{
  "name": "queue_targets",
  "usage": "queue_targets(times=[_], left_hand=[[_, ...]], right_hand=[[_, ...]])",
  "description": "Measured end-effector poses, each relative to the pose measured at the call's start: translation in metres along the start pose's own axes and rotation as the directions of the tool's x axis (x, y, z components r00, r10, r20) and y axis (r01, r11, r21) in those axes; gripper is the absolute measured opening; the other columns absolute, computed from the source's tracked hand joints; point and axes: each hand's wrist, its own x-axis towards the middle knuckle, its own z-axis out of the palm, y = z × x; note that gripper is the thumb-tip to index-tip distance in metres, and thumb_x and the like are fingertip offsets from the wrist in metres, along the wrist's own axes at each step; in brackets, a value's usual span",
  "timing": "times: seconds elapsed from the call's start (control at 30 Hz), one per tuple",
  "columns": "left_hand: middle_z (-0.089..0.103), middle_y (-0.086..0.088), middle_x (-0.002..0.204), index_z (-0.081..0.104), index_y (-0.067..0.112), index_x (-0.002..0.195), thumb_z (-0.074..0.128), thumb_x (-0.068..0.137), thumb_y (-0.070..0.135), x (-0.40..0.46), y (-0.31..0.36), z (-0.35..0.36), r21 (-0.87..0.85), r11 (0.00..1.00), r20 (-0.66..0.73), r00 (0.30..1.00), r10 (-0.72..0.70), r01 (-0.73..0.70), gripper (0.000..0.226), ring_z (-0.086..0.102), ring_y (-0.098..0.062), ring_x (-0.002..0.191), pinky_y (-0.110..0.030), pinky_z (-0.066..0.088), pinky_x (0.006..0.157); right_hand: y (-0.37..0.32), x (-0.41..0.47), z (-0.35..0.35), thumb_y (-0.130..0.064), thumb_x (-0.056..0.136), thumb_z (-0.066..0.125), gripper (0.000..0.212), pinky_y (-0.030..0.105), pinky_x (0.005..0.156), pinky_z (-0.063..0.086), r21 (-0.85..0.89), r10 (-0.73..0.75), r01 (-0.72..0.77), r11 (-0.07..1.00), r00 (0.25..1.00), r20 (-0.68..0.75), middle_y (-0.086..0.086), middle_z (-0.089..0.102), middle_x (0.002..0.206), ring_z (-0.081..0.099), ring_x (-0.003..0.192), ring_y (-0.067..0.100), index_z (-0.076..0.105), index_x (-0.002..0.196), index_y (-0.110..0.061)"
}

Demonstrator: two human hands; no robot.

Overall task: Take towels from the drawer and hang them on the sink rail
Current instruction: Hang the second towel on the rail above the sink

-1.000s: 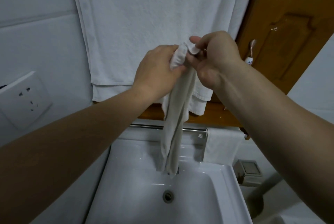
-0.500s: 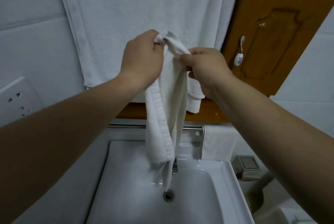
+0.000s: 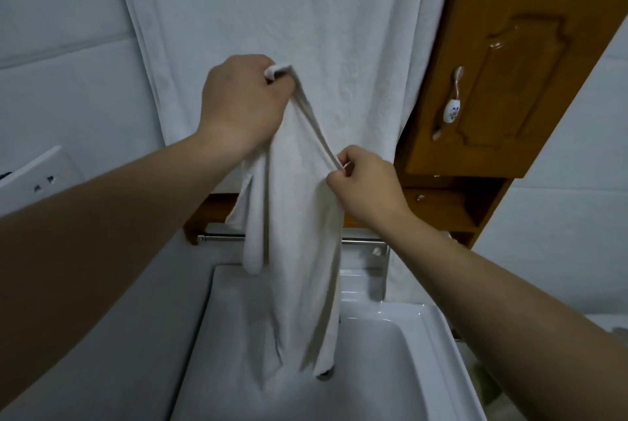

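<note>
A small off-white towel (image 3: 299,250) hangs in the air above the white sink (image 3: 438,335). My left hand (image 3: 241,101) is closed on one top corner, held high. My right hand (image 3: 363,183) pinches the top hem lower and to the right, so the edge runs taut and slanted between them. The towel's lower end dangles into the basin and covers the drain. The metal sink rail (image 3: 221,237) runs along the wall behind the towel, which hides its middle.
A large white towel (image 3: 289,30) hangs flat on the wall behind my hands. A wooden cabinet (image 3: 530,64) with a ceramic handle (image 3: 452,108) stands at the upper right. A wall socket (image 3: 30,176) is at the left. Another white cloth (image 3: 404,281) hangs beside the rail's right bracket.
My hands have drawn apart: the left rose with its corner, the right slid down and right along the hem. The bunched towel has spread open wider.
</note>
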Motion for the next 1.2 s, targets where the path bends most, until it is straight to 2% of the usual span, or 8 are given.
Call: queue_targets(times=[0.13,0.23,0.47,0.6,0.8,0.9,1.0,1.2], left_hand=[[0.046,-0.002,0.059,0.043,0.013,0.060,0.048,0.091,0.031,-0.003,-0.010,0.003,0.093,0.996,0.035,0.999,-0.019,0.015,0.037,0.041,-0.017,0.054,-0.031,0.028,0.049],[0.048,-0.004,0.064,0.048,0.008,0.065,0.045,0.094,0.028,-0.001,-0.021,0.005,0.080,0.989,0.127,0.982,-0.137,0.128,0.035,0.044,-0.020,0.061,-0.031,0.030,0.051],[0.058,0.000,0.074,0.052,0.016,0.067,0.042,0.101,0.033,-0.023,-0.029,0.020,0.098,0.994,0.317,0.945,-0.078,0.049,0.039,0.055,-0.022,0.073,-0.027,0.034,0.056],[0.059,0.001,0.080,0.047,0.020,0.069,0.037,0.103,0.036,-0.033,-0.023,0.031,0.122,0.990,0.396,0.918,0.019,-0.073,0.040,0.052,-0.020,0.075,-0.031,0.031,0.065],[0.061,-0.006,0.083,0.051,0.015,0.070,0.041,0.097,0.021,-0.042,-0.018,0.035,0.110,0.994,0.455,0.890,-0.033,-0.019,0.030,0.056,-0.028,0.083,-0.033,0.033,0.065],[0.067,-0.003,0.102,0.065,0.015,0.098,0.043,0.093,0.015,-0.048,-0.009,0.038,0.061,0.998,0.469,0.882,-0.039,0.012,0.023,0.059,-0.026,0.095,-0.035,0.044,0.077],[0.067,0.000,0.107,0.056,0.027,0.129,0.044,0.091,0.013,-0.059,0.006,0.042,0.004,0.999,0.464,0.885,-0.042,0.045,0.042,0.063,-0.020,0.094,-0.032,0.049,0.080],[0.072,-0.001,0.106,0.069,0.020,0.111,0.043,0.096,0.019,-0.067,0.026,0.048,-0.075,0.997,0.500,0.865,0.038,0.000,0.030,0.064,-0.021,0.096,-0.034,0.048,0.082]], right_hand=[[0.013,-0.009,0.007,-0.017,0.082,0.059,0.012,0.029,0.056,0.039,0.104,0.017,-0.029,0.994,0.993,0.119,0.000,0.051,0.065,0.044,0.058,0.014,0.054,0.075,-0.009],[0.026,-0.016,0.012,-0.019,0.080,0.061,0.020,0.047,0.061,0.052,0.244,0.054,-0.109,0.964,0.974,0.222,0.009,0.055,0.071,0.052,0.063,0.022,0.060,0.083,0.000],[0.036,-0.003,-0.007,-0.016,0.094,0.055,0.018,0.040,0.074,0.052,0.485,0.209,-0.235,0.842,0.972,0.109,0.006,0.069,0.083,0.063,0.078,0.024,0.070,0.087,-0.009],[0.031,0.010,-0.018,-0.020,0.095,0.056,0.019,0.049,0.094,0.054,0.520,0.250,-0.252,0.816,0.965,0.075,0.005,0.073,0.097,0.067,0.099,0.028,0.074,0.091,-0.017],[0.028,0.017,-0.030,-0.022,0.095,0.058,0.019,0.045,0.090,0.056,0.474,0.236,-0.235,0.849,0.970,0.058,0.002,0.074,0.094,0.067,0.097,0.026,0.076,0.088,-0.022],[0.026,0.015,-0.031,-0.020,0.094,0.060,0.018,0.042,0.090,0.056,0.461,0.221,-0.242,0.854,0.970,0.099,-0.002,0.074,0.092,0.067,0.095,0.019,0.077,0.089,-0.021],[0.024,0.015,-0.030,-0.018,0.094,0.062,0.016,0.042,0.093,0.056,0.441,0.188,-0.228,0.868,0.973,0.133,-0.001,0.075,0.095,0.068,0.097,0.019,0.078,0.095,-0.017],[0.021,0.014,-0.035,-0.016,0.086,0.076,0.015,0.037,0.088,0.059,0.506,0.098,-0.197,0.840,0.972,0.215,0.011,0.076,0.095,0.073,0.091,0.021,0.075,0.095,-0.004]])
